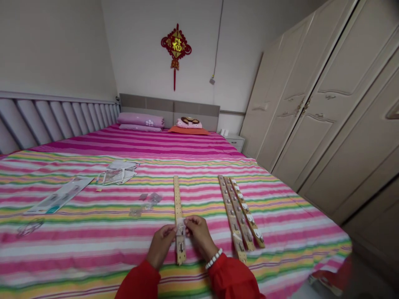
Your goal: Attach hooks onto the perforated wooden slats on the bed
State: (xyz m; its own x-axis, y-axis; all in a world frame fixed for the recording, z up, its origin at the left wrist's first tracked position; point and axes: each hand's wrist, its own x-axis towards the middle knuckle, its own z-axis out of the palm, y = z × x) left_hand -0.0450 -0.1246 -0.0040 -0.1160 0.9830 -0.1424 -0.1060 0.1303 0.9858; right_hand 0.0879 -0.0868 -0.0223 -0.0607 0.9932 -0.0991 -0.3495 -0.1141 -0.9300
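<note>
Wooden strip [178,199], dotted with small holes, lies lengthwise on the bed, running away from the person, with its near end under the hands. The left hand [161,245] and right hand [199,236] are both closed in a pinch on a small translucent piece [180,233] just above the strip, one from each side. Below them, a metal hook [181,248] sits on the strip. A white bead bracelet [214,258] circles the right wrist, and red sleeves [232,278] cover both arms.

Just right of the hands, three more wooden strips [238,211] lie side by side, fitted with metal hooks, with white round pieces [249,218] on the outermost. To the left are loose clear plastic pieces [146,203], torn paper packaging [118,172], and a flat card packet [59,195], all on the striped bedspread [93,249]. Pillows [140,120] lie at the headboard [170,110], with a cream wardrobe [311,104] along the right.
</note>
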